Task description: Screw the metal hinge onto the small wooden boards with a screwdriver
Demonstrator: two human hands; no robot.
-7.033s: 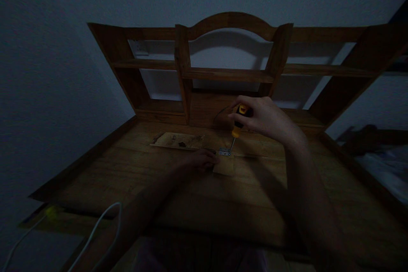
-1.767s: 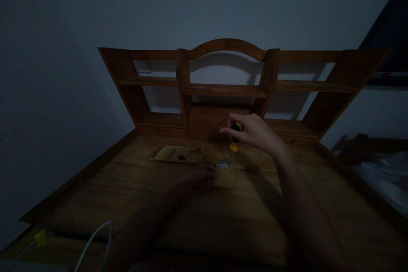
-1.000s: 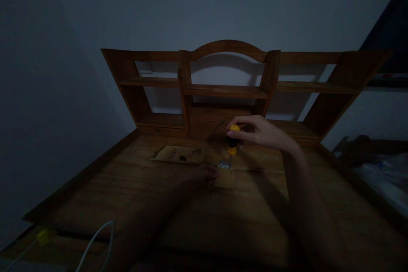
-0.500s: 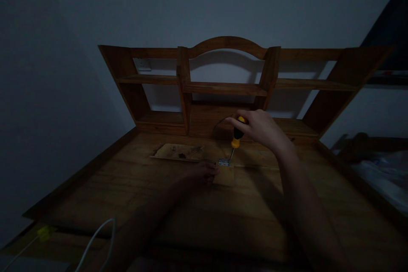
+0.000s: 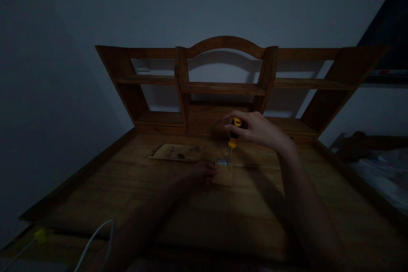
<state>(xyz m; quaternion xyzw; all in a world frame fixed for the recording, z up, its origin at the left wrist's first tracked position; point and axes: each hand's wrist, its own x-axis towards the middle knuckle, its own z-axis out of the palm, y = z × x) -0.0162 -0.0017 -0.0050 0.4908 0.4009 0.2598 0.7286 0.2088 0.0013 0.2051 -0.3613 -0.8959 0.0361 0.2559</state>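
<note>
While right fingers [image 5: 238, 130] grip a screwdriver [image 5: 234, 135], left fingers [image 5: 209, 171] touching square wood piece [image 5: 223, 175], hold unclear, metal hinge [image 5: 222, 162]

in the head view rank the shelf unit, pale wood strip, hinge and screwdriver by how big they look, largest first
1. Shelf unit
2. Pale wood strip
3. Screwdriver, partly covered by the right hand
4. Hinge

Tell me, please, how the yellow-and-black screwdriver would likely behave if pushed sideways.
Without the right hand, the screwdriver would probably topple, since it stands tilted on a thin shaft. That straight, metallic-looking shaft should stay stiff.
</note>
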